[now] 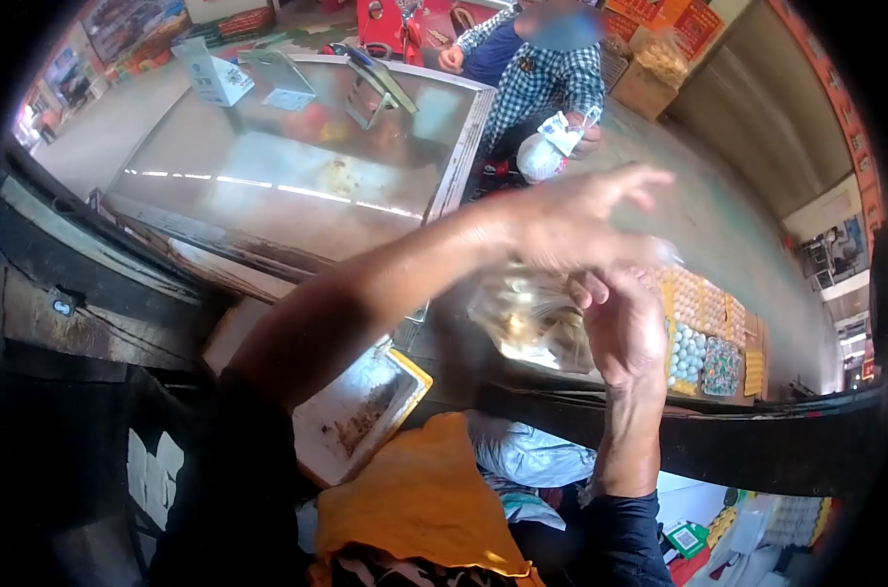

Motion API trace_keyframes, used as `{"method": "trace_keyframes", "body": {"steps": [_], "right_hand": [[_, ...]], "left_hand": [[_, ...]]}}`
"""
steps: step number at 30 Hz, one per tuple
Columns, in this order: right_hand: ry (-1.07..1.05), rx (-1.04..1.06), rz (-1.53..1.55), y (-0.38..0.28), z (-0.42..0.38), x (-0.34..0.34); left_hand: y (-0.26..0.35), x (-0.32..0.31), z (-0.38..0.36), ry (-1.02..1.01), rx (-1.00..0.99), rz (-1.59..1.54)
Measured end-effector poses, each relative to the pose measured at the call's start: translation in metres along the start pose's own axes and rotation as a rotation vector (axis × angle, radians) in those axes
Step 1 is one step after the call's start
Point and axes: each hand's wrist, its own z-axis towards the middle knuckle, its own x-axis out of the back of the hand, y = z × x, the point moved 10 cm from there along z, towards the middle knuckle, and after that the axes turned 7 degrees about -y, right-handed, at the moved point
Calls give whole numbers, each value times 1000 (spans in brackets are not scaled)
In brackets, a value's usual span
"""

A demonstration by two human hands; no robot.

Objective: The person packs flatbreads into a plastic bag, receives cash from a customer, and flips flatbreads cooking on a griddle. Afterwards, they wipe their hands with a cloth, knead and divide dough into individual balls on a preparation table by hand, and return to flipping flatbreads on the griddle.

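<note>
A clear plastic bag (527, 318) with yellowish-brown contents hangs in front of me, blurred and shiny. My right hand (628, 328) is closed at the bag's upper right side, its fingers curled in. Above it, my left hand (566, 223) reaches across from the left, smeared by motion. One or two of its fingers point out to the right, while the rest blur together near a whitish glint beside my right hand. Whether the left fingers grip the bag cannot be made out.
A glass-topped counter (268, 147) carries a tablet stand (376, 83) and sign cards. Across it, a person in a checked shirt (571, 78) holds a white bag (542, 157). Egg trays (698, 303) lie right; a white foam box (317, 430) and orange cloth (415, 499) are near me.
</note>
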Motion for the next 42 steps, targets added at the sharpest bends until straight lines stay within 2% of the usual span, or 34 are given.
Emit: {"method": "trace_keyframes", "body": {"steps": [2, 4, 5, 7, 8, 10, 12, 15, 17, 21, 25, 26, 28, 29, 30, 32, 33, 34, 36, 38, 40, 42], "right_hand": [[92, -63, -44, 4, 6, 33], [126, -81, -88, 20, 14, 61], [143, -103, -136, 29, 20, 77], [195, -193, -226, 50, 30, 105], [255, -220, -280, 56, 34, 115], [204, -254, -325, 71, 50, 135], [251, -276, -362, 77, 59, 139], [224, -296, -451, 85, 80, 143], [173, -321, -561, 89, 96, 141], [159, -310, -616, 93, 130, 137], [58, -358, -544, 113, 158, 143], [41, -365, -550, 117, 160, 138], [102, -366, -544, 123, 161, 138], [94, -367, -526, 124, 162, 134], [94, -375, -531, 125, 163, 131], [5, -349, -578, 123, 169, 123], [-59, -413, -585, 129, 174, 126], [-44, -417, -582, 129, 177, 131], [-74, -375, -618, 122, 179, 117], [-65, -398, -634, 121, 182, 119], [-77, -436, -612, 119, 189, 115], [-57, -502, -581, 120, 195, 117]], "left_hand": [[-59, 42, 5, 67, 115, 57], [-99, 106, -21, 409, 331, 42], [-112, 110, -16, 407, 328, 38], [-123, 124, -11, 530, 332, 601], [-124, 114, -1, 535, 195, 614], [-136, 104, 23, 486, 175, 491], [-138, 101, 37, 522, 108, 225], [-155, 108, 64, 455, 32, 143], [-176, 117, 49, 589, 186, -108], [-138, 139, 8, 710, 97, -7], [-136, 136, -32, 625, 284, -299], [-141, 135, -34, 637, 309, -272], [-149, 133, -29, 533, 273, -145], [-149, 123, -26, 485, 271, -334], [-156, 123, -21, 490, 272, -342], [-165, 106, 4, 369, 174, -627], [-171, 99, 12, 359, 215, -668], [-178, 94, 19, 406, 262, -701], [-185, 100, 27, 497, 195, -674], [-190, 110, 12, 606, 281, -631], [-166, 122, -15, 590, 184, -589], [-102, 133, -59, 474, -210, -395]]}}
